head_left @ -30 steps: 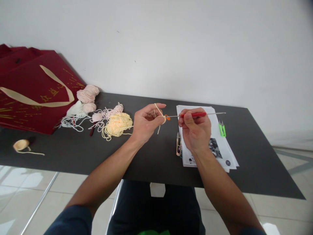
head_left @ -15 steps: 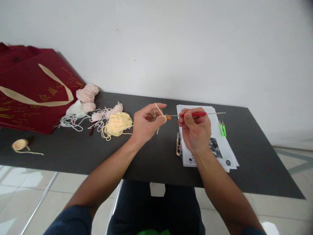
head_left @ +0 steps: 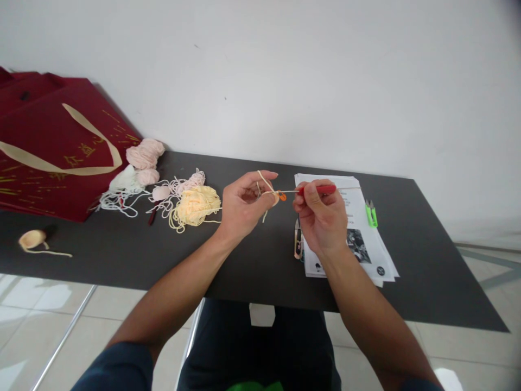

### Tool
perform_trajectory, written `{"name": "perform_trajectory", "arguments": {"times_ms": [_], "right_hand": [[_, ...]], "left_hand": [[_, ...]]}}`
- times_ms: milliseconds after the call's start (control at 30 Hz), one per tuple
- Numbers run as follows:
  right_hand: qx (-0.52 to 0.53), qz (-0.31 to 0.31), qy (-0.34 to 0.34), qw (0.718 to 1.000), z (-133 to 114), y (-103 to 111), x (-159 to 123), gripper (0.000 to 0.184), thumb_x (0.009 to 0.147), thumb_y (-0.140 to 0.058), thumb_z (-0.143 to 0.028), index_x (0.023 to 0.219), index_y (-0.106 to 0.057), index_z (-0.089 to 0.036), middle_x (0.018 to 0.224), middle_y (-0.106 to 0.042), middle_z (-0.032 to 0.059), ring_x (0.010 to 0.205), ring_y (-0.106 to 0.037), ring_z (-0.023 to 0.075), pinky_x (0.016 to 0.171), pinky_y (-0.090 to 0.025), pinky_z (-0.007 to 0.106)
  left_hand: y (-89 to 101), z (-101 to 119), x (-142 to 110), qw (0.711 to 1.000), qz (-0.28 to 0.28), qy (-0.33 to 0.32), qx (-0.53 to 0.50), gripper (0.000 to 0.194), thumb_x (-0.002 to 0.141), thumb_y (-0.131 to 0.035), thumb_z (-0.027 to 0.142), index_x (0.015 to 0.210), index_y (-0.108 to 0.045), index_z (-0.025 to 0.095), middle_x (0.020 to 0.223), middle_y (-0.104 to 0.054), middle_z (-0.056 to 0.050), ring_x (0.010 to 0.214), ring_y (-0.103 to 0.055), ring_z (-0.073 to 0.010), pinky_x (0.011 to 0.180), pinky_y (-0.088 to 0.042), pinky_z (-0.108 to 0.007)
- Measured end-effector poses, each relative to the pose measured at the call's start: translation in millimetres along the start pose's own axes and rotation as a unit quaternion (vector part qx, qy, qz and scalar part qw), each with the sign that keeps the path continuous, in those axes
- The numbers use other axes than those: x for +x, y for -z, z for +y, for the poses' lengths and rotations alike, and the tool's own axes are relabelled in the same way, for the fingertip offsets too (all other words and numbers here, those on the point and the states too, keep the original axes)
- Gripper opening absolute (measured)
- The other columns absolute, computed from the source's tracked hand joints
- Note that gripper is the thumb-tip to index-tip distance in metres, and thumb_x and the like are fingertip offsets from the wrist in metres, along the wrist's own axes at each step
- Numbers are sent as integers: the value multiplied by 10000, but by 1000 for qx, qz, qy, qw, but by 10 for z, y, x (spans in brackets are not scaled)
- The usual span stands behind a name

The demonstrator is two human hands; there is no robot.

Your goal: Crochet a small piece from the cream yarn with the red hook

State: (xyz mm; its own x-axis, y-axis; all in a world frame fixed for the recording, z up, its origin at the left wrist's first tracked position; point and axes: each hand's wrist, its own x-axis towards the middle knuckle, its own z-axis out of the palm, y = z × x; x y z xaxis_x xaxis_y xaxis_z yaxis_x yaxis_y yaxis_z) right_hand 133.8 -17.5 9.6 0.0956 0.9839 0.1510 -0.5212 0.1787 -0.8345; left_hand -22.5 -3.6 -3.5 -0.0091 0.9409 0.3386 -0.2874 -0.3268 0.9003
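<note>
Between its thumb and fingers, my left hand (head_left: pixel 244 203) pinches a small piece of yellow crochet work (head_left: pixel 276 199), with a strand of yarn running over the raised index finger. An orange stitch marker (head_left: pixel 283 196) hangs at the edge of the piece. My right hand (head_left: pixel 323 214) is closed around the red handle of a crochet hook (head_left: pixel 325 189). The hook's metal shaft points left and its tip meets the work at my left fingertips; the exact loop is too small to make out. Yarn trails back toward the yellow yarn ball (head_left: pixel 197 206).
A dark table (head_left: pixel 252 260) stands against a white wall. To the left are a red gift bag (head_left: pixel 49 141), pink yarn (head_left: pixel 145 153), white yarn (head_left: pixel 125 182) and a small yellow crocheted piece (head_left: pixel 32 239). Printed sheets (head_left: pixel 325 266), green thread snips (head_left: pixel 371 213) and another pair of snips (head_left: pixel 298 241) lie right.
My right hand has shifted slightly left with the crochet hook, bringing the red handle nearer the work. My left hand has hardly moved.
</note>
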Motion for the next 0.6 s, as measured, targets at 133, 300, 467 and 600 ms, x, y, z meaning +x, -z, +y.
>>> {"name": "perform_trajectory", "arguments": {"times_ms": [133, 300, 467, 600], "right_hand": [[-1, 15, -25, 1000, 28, 4, 15, 215, 825, -866, -347, 836, -693, -221, 841, -735, -41, 641, -639, 41, 553, -541, 137], [21, 47, -54, 997, 64, -22, 13, 238, 803, -884, -363, 840, -699, -216, 840, -753, -42, 664, -674, 40, 599, -588, 130], [39, 50, -92, 994, 68, -24, 17, 270, 768, -908, -381, 817, -698, -218, 824, -753, -47, 653, -672, 39, 599, -600, 126], [43, 45, -88, 994, 38, -10, 21, 264, 775, -905, -366, 796, -689, -215, 808, -737, -51, 638, -651, 35, 566, -570, 122]], "left_hand": [[1, 1, 2, 1000, 12, 10, 6, 311, 755, -843, 218, 1061, -788, 234, 754, -690, 21, 647, -605, -99, 643, -493, -244], [-19, 4, -1, 999, 29, 21, 11, 271, 740, -855, 214, 1005, -800, 232, 754, -688, 19, 640, -593, -91, 627, -483, -232], [-27, -21, -14, 999, 25, 42, -15, 225, 741, -859, 202, 956, -802, 233, 726, -692, 20, 632, -602, -90, 619, -479, -230], [-22, -31, -15, 998, 23, 36, -40, 223, 744, -846, 157, 944, -806, 248, 718, -684, 29, 644, -611, -85, 632, -477, -225]]}}
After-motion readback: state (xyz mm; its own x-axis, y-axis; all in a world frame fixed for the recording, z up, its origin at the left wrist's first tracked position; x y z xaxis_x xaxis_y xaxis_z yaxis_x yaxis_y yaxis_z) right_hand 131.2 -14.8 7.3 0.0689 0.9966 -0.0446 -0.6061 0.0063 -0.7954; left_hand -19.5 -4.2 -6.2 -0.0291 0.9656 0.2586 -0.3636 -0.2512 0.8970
